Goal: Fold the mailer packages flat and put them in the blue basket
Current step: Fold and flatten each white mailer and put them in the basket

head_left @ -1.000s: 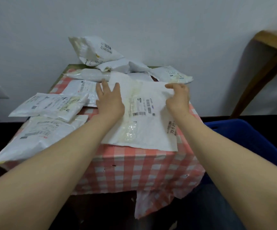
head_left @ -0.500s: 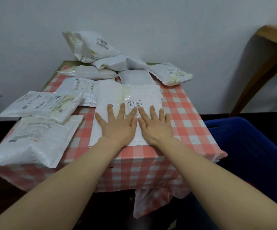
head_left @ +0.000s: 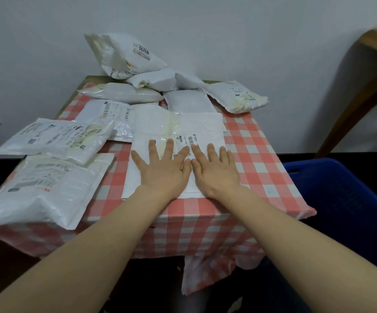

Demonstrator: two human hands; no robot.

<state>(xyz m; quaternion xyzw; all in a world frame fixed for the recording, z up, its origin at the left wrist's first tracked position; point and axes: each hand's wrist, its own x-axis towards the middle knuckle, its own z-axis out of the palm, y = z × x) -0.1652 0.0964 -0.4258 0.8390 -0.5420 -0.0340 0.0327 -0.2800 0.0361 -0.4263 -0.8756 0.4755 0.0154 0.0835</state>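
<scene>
Head view: both hands lie flat, palms down and fingers spread straight, side by side on one white mailer package [head_left: 196, 127]; neither grip curls round anything. The left hand [head_left: 164, 171] and the right hand [head_left: 215, 171] nearly touch at the thumbs and press the near half of that package, the fingertips reaching a printed label [head_left: 188, 141] with barcodes. The package lies flat on the table [head_left: 257, 159], which wears a red-and-white checked cloth, close to the near edge.

Left of the hands, three more flat mailers overlap: a large one [head_left: 47, 190] overhanging the near left corner, another [head_left: 54, 137] behind it, and one with barcodes [head_left: 108, 114] further back. Along the far edge against the white wall, puffier mailers are heaped; the topmost [head_left: 124, 55] stands tilted and bears the number 1008, and one [head_left: 237, 97] sits at the far right corner.

Right of the table and lower down stands the blue basket [head_left: 341, 195]. Beyond it, at the upper right, a wooden piece of furniture [head_left: 368, 86] leans into view.
</scene>
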